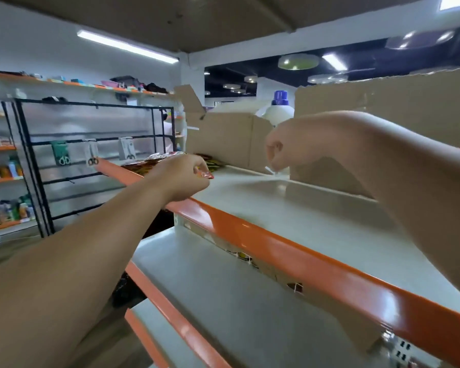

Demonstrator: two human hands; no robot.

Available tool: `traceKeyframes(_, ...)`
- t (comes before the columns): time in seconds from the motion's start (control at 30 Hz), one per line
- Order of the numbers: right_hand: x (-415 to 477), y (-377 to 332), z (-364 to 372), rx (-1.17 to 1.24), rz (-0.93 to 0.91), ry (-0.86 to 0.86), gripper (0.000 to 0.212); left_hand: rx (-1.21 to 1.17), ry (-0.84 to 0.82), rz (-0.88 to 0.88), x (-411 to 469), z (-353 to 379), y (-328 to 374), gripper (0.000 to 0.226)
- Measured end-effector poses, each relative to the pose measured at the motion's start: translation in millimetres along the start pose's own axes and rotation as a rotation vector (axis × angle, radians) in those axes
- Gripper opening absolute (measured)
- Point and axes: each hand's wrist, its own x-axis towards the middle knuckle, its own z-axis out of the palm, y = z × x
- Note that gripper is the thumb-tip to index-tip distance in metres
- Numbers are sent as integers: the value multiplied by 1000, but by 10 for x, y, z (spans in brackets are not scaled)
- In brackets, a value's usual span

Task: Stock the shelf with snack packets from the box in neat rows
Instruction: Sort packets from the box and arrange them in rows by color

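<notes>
Left hand (182, 176): pinching a snack packet (206, 175) over the front edge of the shelf (290, 208);
Right hand (284, 147): hovering with fingers curled, near the box (223, 139); whether it is gripping anything, I cannot tell;
Other packets (149, 162): lying at the shelf's left end

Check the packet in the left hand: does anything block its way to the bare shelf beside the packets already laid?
Nothing visible does. The left hand holds the packet at the front of the bare shelf; the laid packets lie to its left, and the cardboard box stands behind.
</notes>
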Motion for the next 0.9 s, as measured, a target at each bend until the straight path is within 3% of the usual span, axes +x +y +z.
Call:
traceKeyframes(0.17, 1018, -494, 49, -94, 102, -42, 19, 222, -83, 97, 726, 143, -578, 40)
traceKeyframes(0.3, 1673, -799, 247, 7, 141, -168, 31, 226, -96, 251, 1049, 354, -752, 29)
traceKeyframes(0.37, 1917, -902, 351, -11, 138, -185, 32, 164, -50, 338, 1088, 448, -833, 34)
traceKeyframes(0.47, 2161, -952, 579, 17, 116, -122, 27, -145, -56, 352, 1072, 426, -965, 52)
traceKeyframes(0.53, 2278, -944, 717, 119, 121, -62, 16, -281, 90, 286, 1050, 433, -1020, 40)
traceKeyframes(0.6, 2315, -966, 771, 145, 123, -94, 11, -229, 338, 196, 1045, 455, -1032, 33)
traceKeyframes(0.63, 2314, -990, 770, 152, 128, -125, 13, -176, 384, 149, 1037, 453, -1026, 34)
traceKeyframes(0.73, 2327, -1053, 767, 153, 106, -239, 35, -76, 239, 108, 1042, 484, -1018, 39)
traceKeyframes(0.9, 2272, -988, 732, 185, 183, -286, 43, -202, 112, 229, 1012, 459, -999, 29)
